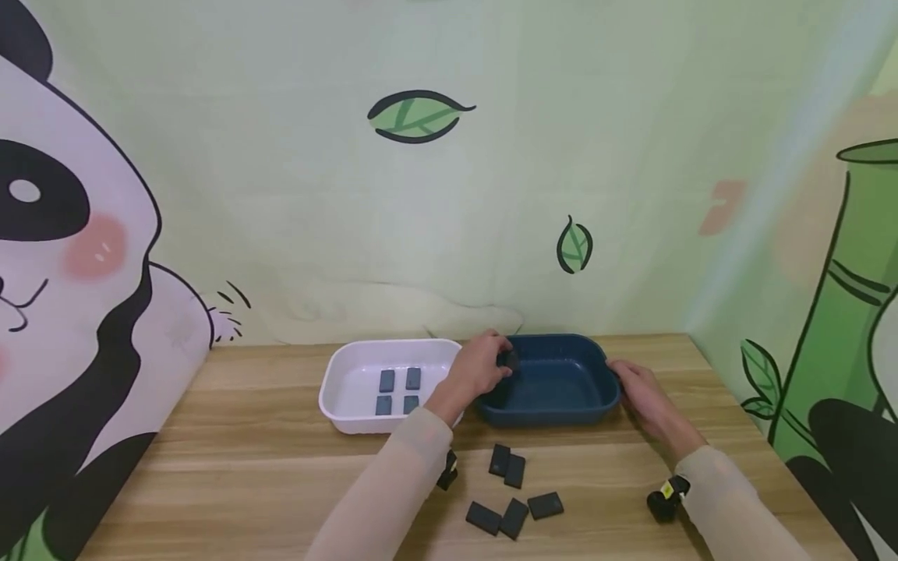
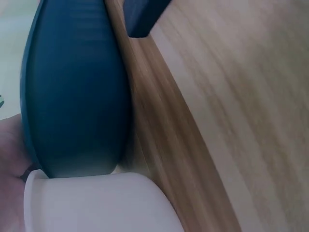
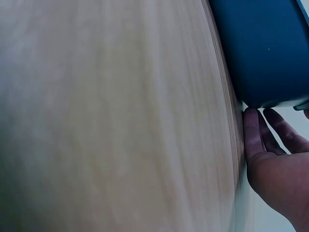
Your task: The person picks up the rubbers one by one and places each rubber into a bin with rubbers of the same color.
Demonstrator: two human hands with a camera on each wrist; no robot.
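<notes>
My left hand [image 1: 477, 365] reaches over the left end of a dark blue plastic tub [image 1: 547, 417]. Its fingertips pinch a small dark rectangular block [image 1: 509, 359] above that tub's left side. At the opposite end, my right hand [image 1: 647, 396] holds the tub by its rim. In the right wrist view, the fingers [image 3: 252, 130] of that hand lie against the end wall, and a bit of thumb shows beside the rim. Left of the blue tub stands a white tub [image 1: 338, 417]; several similar blocks [image 1: 387, 381] lie spaced out on its floor.
On the wooden table [image 1: 266, 467], in front of the blue tub, two dark blocks [image 1: 515, 471] lie side by side. Nearer me are three more blocks [image 1: 484, 518]. A printed green backdrop [image 1: 281, 195] rises behind the table's far edge.
</notes>
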